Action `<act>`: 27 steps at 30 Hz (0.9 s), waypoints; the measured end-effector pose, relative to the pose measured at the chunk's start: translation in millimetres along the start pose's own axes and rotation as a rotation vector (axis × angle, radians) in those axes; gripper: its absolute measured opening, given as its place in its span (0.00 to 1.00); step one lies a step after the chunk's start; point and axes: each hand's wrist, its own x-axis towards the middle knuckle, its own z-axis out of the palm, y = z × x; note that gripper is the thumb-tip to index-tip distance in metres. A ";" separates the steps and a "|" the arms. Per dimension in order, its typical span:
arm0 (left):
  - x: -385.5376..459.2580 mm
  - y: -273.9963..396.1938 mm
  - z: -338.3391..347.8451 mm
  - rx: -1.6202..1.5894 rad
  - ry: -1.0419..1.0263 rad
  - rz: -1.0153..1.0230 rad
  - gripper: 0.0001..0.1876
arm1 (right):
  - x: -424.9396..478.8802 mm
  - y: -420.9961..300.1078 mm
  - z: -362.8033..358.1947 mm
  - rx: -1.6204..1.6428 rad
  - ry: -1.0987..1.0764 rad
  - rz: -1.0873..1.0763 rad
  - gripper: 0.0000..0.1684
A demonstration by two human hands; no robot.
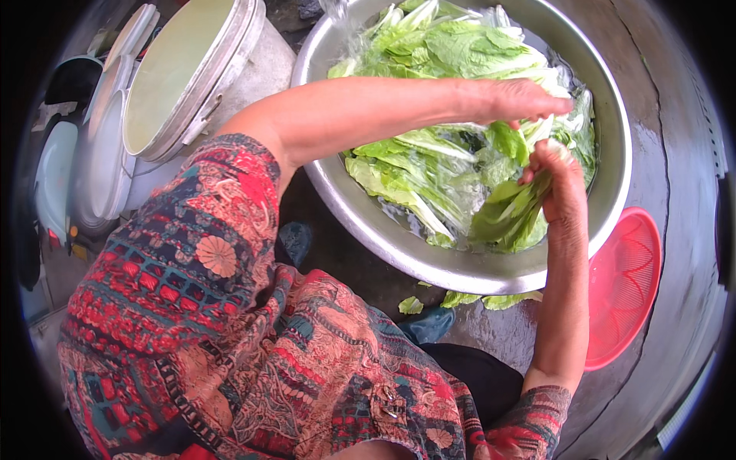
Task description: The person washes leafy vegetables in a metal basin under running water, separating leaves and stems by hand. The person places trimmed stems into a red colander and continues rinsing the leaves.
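Observation:
In a wide metal basin point(402, 261), leafy greens with pale stems point(471, 49) lie in water. My right hand point(560, 178) grips a bunch of green leaves point(512, 213) by its upper end, and the leaf tips hang down to the water near the basin's front right. Just above it, my left hand point(526, 100) is over the greens, palm down. Its fingers are partly hidden, so I cannot tell whether they hold a leaf. My left forearm crosses the basin and covers some of the greens.
Water runs in at the top point(336, 11). Beside the basin, a red plastic colander point(624, 287) rests on the wet floor. A large whitish bucket point(253, 75) stands at left, near other containers. Loose leaf pieces point(411, 305) lie by my shoe point(428, 325).

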 end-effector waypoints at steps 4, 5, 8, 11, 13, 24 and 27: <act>-7.1 -22.5 36.0 -0.084 -0.200 -0.053 0.36 | 14.4 -18.0 -23.5 0.192 0.044 -0.074 0.10; -8.3 -25.5 45.9 -0.187 -0.233 -0.055 0.34 | 14.5 -21.6 -20.1 0.330 0.112 -0.088 0.10; -4.8 -28.2 57.9 -0.470 -0.203 -0.017 0.22 | 15.8 -22.6 -13.8 0.411 0.118 -0.196 0.12; -5.6 -21.7 57.8 -0.602 -0.156 -0.093 0.14 | 14.8 -20.0 -21.1 0.408 0.133 -0.186 0.20; -5.5 -19.0 55.5 -0.637 -0.188 -0.131 0.13 | 11.4 -17.4 -16.2 0.399 0.147 -0.221 0.24; -9.3 -25.1 60.7 -0.608 -0.139 -0.221 0.10 | 10.6 -19.1 -8.9 0.335 0.173 -0.308 0.18; -3.7 -24.8 69.2 -0.566 -0.055 -0.184 0.08 | 10.3 -20.4 -6.4 0.293 0.170 -0.351 0.15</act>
